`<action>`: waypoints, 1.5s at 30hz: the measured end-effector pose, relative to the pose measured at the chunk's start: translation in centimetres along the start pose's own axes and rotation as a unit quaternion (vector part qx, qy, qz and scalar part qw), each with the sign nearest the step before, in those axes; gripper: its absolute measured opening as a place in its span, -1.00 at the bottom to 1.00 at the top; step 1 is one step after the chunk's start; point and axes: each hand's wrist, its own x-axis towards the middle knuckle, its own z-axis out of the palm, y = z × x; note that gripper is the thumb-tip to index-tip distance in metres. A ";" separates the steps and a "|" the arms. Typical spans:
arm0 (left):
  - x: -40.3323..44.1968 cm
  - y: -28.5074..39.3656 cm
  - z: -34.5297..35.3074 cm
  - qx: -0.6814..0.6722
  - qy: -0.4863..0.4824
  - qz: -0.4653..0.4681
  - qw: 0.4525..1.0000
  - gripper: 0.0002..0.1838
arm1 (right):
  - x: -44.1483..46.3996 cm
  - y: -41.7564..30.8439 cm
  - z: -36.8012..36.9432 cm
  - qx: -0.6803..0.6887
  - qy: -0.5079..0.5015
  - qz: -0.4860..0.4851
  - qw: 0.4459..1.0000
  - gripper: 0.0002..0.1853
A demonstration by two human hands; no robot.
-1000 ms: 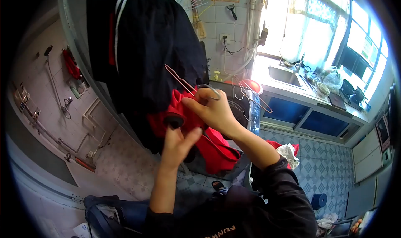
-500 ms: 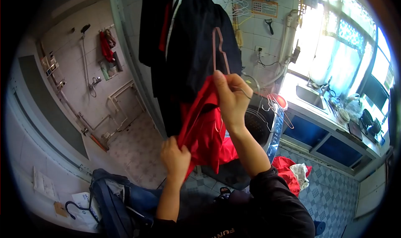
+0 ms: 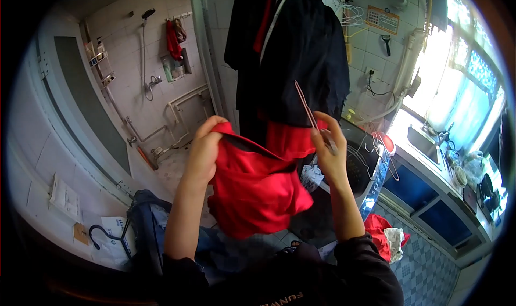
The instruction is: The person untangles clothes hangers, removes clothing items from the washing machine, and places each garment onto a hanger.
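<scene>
A red garment (image 3: 252, 193) hangs stretched in front of me, with a dark opening along its top edge. My left hand (image 3: 203, 151) is closed on its upper left edge. My right hand (image 3: 330, 150) pinches a thin pink clothes hanger (image 3: 305, 103), seen nearly edge-on and tilted. The garment's right end reaches up beside the right fingers; whether they also grip the cloth I cannot tell. Just behind hang dark clothes (image 3: 301, 53) with a white stripe, and more red cloth (image 3: 287, 139) shows below them.
A top-loading washing machine (image 3: 371, 198) stands open on the right, with wire hangers (image 3: 384, 155) and a red bowl-like thing on its edge. Red and white clothes (image 3: 384, 233) lie on the tiled floor. A dark blue bag-like item (image 3: 148, 220) is at lower left, near a sink counter's opposite side.
My left hand has risen and spread the red garment out to the left. The pink hanger has turned edge-on in my right hand, and the view has shifted left.
</scene>
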 end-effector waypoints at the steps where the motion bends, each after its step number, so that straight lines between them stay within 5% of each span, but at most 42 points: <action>1: 0.8 -0.5 0.3 0.085 0.009 0.011 0.996 -0.91 | -0.4 -0.1 -0.3 0.055 -0.009 0.017 0.998 -0.65; 5: 2.2 -2.1 1.4 0.302 0.003 0.030 0.953 -0.95 | -1.8 -1.7 -1.1 0.206 0.008 0.024 0.978 -0.69; 7: 2.5 -2.5 2.0 0.309 0.002 0.011 0.951 -0.95 | -2.6 -2.7 -0.2 0.420 0.010 -0.045 0.906 -0.74; 10: 2.7 -3.3 2.0 0.290 -0.007 -0.013 0.957 -0.94 | -3.4 -2.7 2.1 0.505 -0.030 -0.107 0.856 -0.78; 14: 1.8 -1.9 2.1 0.150 0.000 -0.056 0.987 -0.92 | -4.1 -0.3 5.0 0.510 -0.091 -0.031 0.855 -0.79; 17: 1.4 -0.2 0.5 0.136 0.005 -0.050 0.989 -0.91 | -3.7 1.7 5.4 0.418 -0.160 0.068 0.892 -0.79; 20: 2.2 0.8 -3.5 0.131 0.005 -0.012 0.991 -0.88 | -0.9 0.9 2.7 0.187 -0.183 -0.006 0.965 -0.84; 23: 2.1 1.1 -4.6 0.358 -0.008 0.000 0.934 -0.77 | 2.0 -2.7 1.3 0.082 -0.291 -0.044 0.952 -0.84; 30: 3.1 -0.7 -4.2 0.367 -0.028 0.036 0.929 -0.82 | 6.4 -7.3 0.8 -0.110 -0.402 -0.131 0.900 -0.85; 35: 3.2 -0.2 -3.2 0.313 -0.016 0.000 0.949 -0.84 | 7.1 -7.0 -0.1 -0.093 -0.395 -0.175 0.897 -0.85; 41: 3.1 0.8 -1.0 0.314 -0.049 0.015 0.948 -0.85 | 7.5 -5.6 1.5 -0.170 -0.409 -0.106 0.890 -0.84; 44: 3.2 0.6 1.3 0.332 -0.087 0.015 0.939 -0.85 | 6.5 -3.1 4.7 -0.148 -0.505 -0.185 0.830 -0.84; 45: 3.3 0.9 1.7 0.365 -0.113 0.019 0.924 -0.84 | 6.8 -3.3 4.7 -0.128 -0.477 -0.142 0.858 -0.84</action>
